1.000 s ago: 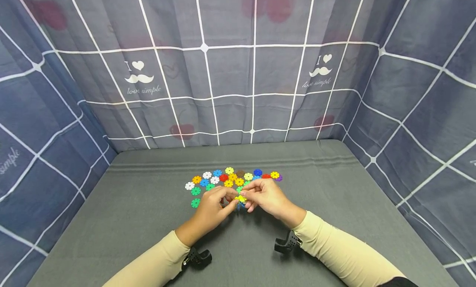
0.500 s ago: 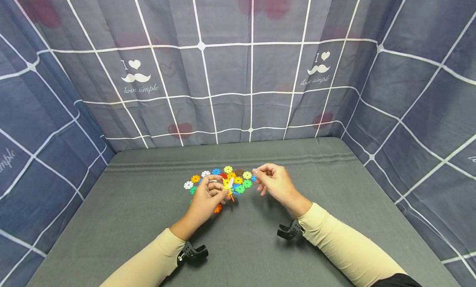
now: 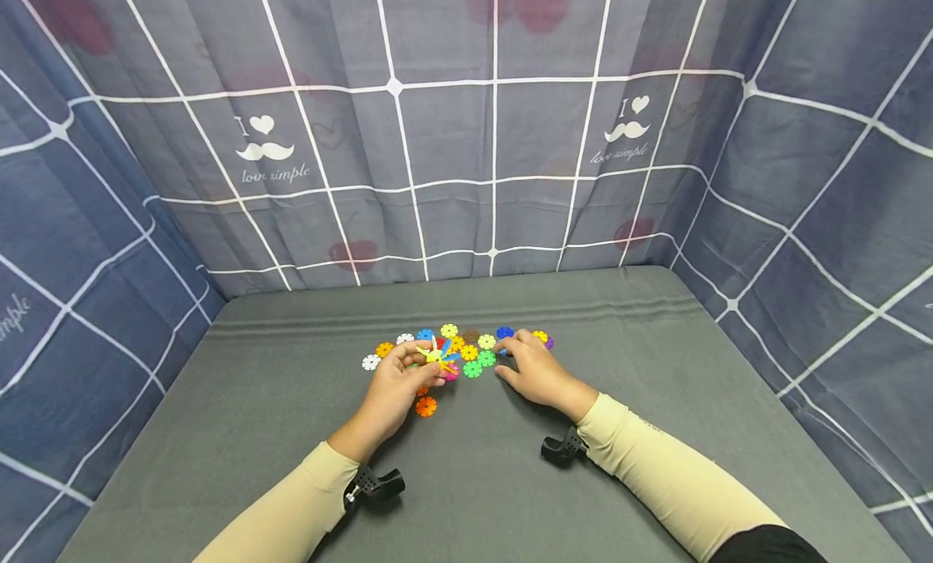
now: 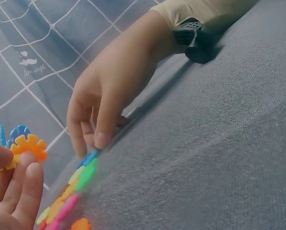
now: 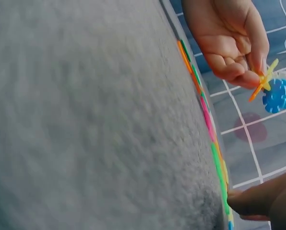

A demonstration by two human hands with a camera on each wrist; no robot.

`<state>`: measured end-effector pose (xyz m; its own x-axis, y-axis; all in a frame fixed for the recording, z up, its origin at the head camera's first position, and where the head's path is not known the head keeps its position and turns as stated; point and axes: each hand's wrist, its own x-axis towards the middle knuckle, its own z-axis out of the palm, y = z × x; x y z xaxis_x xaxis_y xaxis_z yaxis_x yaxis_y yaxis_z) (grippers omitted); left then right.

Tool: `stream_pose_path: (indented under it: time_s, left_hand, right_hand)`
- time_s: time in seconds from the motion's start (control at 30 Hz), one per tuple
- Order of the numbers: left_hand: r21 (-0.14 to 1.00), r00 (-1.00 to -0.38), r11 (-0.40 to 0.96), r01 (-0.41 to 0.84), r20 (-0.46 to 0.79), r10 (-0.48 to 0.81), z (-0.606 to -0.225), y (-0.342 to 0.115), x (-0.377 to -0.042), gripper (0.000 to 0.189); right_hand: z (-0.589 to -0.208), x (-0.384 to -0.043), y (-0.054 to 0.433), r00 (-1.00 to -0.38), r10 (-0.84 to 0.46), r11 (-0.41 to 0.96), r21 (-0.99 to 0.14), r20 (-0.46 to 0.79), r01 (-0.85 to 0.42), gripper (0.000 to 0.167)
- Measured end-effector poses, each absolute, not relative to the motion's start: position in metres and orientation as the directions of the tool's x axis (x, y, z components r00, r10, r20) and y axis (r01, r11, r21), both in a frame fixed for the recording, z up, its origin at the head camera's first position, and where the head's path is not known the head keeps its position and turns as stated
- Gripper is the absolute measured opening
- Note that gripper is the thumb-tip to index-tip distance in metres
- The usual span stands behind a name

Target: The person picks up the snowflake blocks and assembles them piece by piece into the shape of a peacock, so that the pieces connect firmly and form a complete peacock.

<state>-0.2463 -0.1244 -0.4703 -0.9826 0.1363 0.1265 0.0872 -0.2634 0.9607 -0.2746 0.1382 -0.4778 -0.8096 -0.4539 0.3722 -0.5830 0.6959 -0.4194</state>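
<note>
My left hand (image 3: 391,389) pinches a small cluster of interlocking plastic discs (image 3: 440,356) with notched rims, held above the table. In the left wrist view, an orange disc (image 4: 33,146) and a blue disc (image 4: 21,131) of the cluster show beyond the fingers. A blue disc (image 5: 279,96) and a whitish one also stand out from it in the right wrist view. My right hand (image 3: 538,372) reaches down to the right part of the loose discs, thumb and forefinger apart. Its fingertips are at a flat blue disc (image 4: 90,157); whether they touch it is unclear.
Loose discs in several colours lie flat on the grey table (image 3: 481,482), among them green (image 3: 473,369), white (image 3: 371,362) and orange (image 3: 426,407). A checked curtain (image 3: 452,142) surrounds the table at the back and sides. Black wrist cameras (image 3: 561,448) hang under both wrists.
At first both hands worked together on the cluster. The right hand has since moved away to the right and down to the loose discs. The left hand has drawn left with the cluster.
</note>
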Motion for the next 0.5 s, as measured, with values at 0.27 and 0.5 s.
stream_pose_path:
  time_s: [0.27, 0.5]
  left_hand:
    - [0.961, -0.975, -0.264, 0.081, 0.131, 0.178, -0.474, -0.123, -0.247, 0.036]
    - [0.954, -0.981, -0.294, 0.051, 0.102, 0.162, -0.476, -0.127, -0.247, 0.037]
  right_hand:
    - [-0.474, -0.294, 0.128, -0.818, -0.519, 0.716, -0.397, 0.246, -0.574, 0.028]
    - [-0.471, -0.3, 0.124, -0.875, -0.43, 0.468, -0.774, 0.223, -0.427, 0.015]
